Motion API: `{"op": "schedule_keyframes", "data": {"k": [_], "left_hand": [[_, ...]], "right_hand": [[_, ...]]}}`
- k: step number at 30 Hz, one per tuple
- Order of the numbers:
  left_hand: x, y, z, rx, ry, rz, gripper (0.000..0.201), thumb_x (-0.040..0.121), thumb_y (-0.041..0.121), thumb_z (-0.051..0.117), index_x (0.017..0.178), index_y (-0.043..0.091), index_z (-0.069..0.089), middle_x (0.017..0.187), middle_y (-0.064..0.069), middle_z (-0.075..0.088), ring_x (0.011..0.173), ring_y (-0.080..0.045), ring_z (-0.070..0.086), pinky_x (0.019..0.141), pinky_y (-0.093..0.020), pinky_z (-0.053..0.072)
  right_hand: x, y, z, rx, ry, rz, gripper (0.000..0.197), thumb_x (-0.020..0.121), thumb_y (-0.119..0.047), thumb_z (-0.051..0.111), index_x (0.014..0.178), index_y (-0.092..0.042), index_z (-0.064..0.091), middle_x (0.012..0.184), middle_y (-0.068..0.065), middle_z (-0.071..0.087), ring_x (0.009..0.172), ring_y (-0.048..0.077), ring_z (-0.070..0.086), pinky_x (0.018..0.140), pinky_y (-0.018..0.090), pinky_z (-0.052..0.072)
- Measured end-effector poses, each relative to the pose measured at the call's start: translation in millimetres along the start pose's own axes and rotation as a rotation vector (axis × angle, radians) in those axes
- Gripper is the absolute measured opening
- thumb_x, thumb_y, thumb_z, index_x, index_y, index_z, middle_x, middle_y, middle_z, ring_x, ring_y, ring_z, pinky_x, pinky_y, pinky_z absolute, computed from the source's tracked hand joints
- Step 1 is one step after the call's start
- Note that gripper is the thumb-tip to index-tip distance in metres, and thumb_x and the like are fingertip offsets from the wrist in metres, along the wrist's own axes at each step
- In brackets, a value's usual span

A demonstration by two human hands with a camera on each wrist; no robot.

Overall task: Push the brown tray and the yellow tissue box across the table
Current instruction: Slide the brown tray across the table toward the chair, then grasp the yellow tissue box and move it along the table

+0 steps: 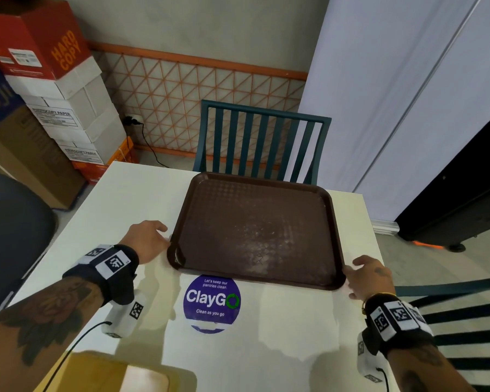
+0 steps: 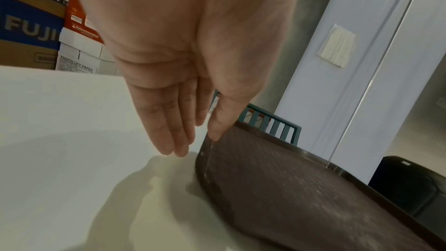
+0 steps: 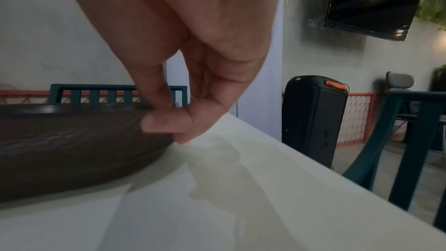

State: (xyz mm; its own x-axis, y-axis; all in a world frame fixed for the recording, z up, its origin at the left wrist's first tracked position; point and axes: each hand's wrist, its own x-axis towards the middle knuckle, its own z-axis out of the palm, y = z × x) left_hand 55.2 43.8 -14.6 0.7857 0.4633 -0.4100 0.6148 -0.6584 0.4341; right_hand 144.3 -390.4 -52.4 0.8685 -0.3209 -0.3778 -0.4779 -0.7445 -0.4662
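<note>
Left hand: my left hand (image 1: pixel 146 240) lay with relaxed, straight fingers, thumb tip against the near-left rim of the brown tray (image 1: pixel 255 230), grasping nothing, placed to shove rather than lift.
Right hand: my right hand (image 1: pixel 372 277) pinched the tray's near-right corner, thumb on the rim, fingers curled below.
Tray position: it sat flat on the white table (image 1: pixel 119 199), between both hands, its far edge near the green chair (image 1: pixel 262 140).
Tissue box: the yellow tissue box (image 1: pixel 102 373) waited at my near edge, behind my left forearm, untouched.
Reason: I judged that a hand at each near corner kept the slide straight.

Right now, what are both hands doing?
Left hand: open, thumb touching the brown tray rim.
Right hand: pinching the tray's near right corner.
</note>
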Motion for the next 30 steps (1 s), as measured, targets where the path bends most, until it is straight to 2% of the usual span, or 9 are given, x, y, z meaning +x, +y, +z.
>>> {"op": "schedule_keyframes", "data": {"k": [3, 6, 8, 11, 16, 19, 22, 27, 30], "left_hand": [[-16, -4, -23, -0.014, 0.016, 0.064, 0.037, 0.084, 0.023, 0.068, 0.120, 0.013, 0.065, 0.121, -0.012, 0.069, 0.110, -0.030, 0.064, 0.102, -0.041, 0.049], [-43, -9, -50, -0.080, -0.002, 0.147, 0.035, 0.084, 0.024, 0.070, 0.117, 0.013, 0.067, 0.112, -0.012, 0.072, 0.097, -0.028, 0.067, 0.092, -0.038, 0.054], [-68, -15, -68, -0.086, -0.007, 0.219, 0.035, 0.085, 0.028, 0.070, 0.117, 0.015, 0.066, 0.105, -0.008, 0.071, 0.088, -0.022, 0.064, 0.082, -0.031, 0.051], [-109, -34, -90, -0.038, -0.030, 0.322, 0.037, 0.086, 0.035, 0.068, 0.120, 0.021, 0.065, 0.106, 0.000, 0.070, 0.096, -0.018, 0.065, 0.088, -0.031, 0.051], [-182, -80, -110, 0.159, -0.232, 0.415, 0.058, 0.079, 0.046, 0.072, 0.132, 0.025, 0.056, 0.122, 0.005, 0.066, 0.110, -0.013, 0.062, 0.098, -0.030, 0.051], [-214, -110, -101, 0.331, -0.388, 0.391, 0.097, 0.064, 0.059, 0.076, 0.147, 0.032, 0.033, 0.146, 0.007, 0.046, 0.133, -0.016, 0.043, 0.111, -0.037, 0.040], [-233, -131, -84, 0.573, -0.404, 0.439, 0.122, 0.053, 0.062, 0.080, 0.152, 0.034, 0.014, 0.156, 0.003, 0.031, 0.141, -0.022, 0.032, 0.116, -0.043, 0.034], [-235, -148, -62, 0.752, -0.362, 0.469, 0.138, 0.053, 0.052, 0.086, 0.154, 0.030, -0.005, 0.165, -0.003, 0.000, 0.152, -0.027, 0.002, 0.122, -0.052, 0.013], [-232, -150, -56, 0.779, -0.344, 0.467, 0.143, 0.052, 0.051, 0.088, 0.153, 0.032, -0.012, 0.165, -0.005, -0.006, 0.152, -0.029, -0.006, 0.119, -0.060, 0.012]], "right_hand": [[-27, -10, -13, 0.003, 0.028, -0.072, 0.015, 0.084, -0.024, 0.061, 0.098, -0.017, 0.062, 0.101, 0.018, 0.067, 0.060, 0.018, 0.069, 0.060, 0.034, 0.063], [-73, -33, -20, 0.008, -0.053, -0.219, 0.016, 0.084, -0.019, 0.061, 0.098, -0.015, 0.068, 0.093, 0.014, 0.072, 0.065, 0.022, 0.068, 0.052, 0.029, 0.058], [-112, -52, -23, 0.003, -0.134, -0.345, 0.014, 0.084, -0.019, 0.063, 0.096, -0.017, 0.070, 0.085, 0.006, 0.072, 0.069, 0.020, 0.068, 0.057, 0.032, 0.060], [-175, -77, -14, -0.043, -0.245, -0.529, 0.009, 0.082, -0.026, 0.068, 0.090, -0.026, 0.071, 0.082, -0.001, 0.074, 0.077, 0.022, 0.069, 0.078, 0.042, 0.060], [-278, -100, 20, -0.145, -0.417, -0.761, 0.037, 0.079, -0.037, 0.077, 0.111, -0.023, 0.067, 0.103, -0.001, 0.071, 0.092, 0.016, 0.066, 0.090, 0.033, 0.053], [-330, -102, 40, -0.275, -0.590, -0.804, 0.069, 0.075, -0.053, 0.074, 0.135, -0.029, 0.049, 0.133, -0.008, 0.054, 0.117, 0.010, 0.054, 0.100, 0.029, 0.045], [-365, -102, 63, -0.487, -0.630, -0.844, 0.097, 0.069, -0.064, 0.071, 0.148, -0.034, 0.024, 0.157, -0.007, 0.024, 0.141, 0.015, 0.030, 0.111, 0.035, 0.035], [-386, -96, 103, -0.769, -0.598, -0.849, 0.128, 0.055, -0.071, 0.073, 0.151, -0.034, -0.003, 0.163, 0.001, -0.004, 0.150, 0.025, 0.004, 0.118, 0.052, 0.021], [-383, -91, 115, -0.895, -0.597, -0.854, 0.134, 0.055, -0.070, 0.075, 0.148, -0.038, -0.015, 0.162, 0.005, -0.016, 0.150, 0.029, -0.008, 0.117, 0.060, 0.010]]}}
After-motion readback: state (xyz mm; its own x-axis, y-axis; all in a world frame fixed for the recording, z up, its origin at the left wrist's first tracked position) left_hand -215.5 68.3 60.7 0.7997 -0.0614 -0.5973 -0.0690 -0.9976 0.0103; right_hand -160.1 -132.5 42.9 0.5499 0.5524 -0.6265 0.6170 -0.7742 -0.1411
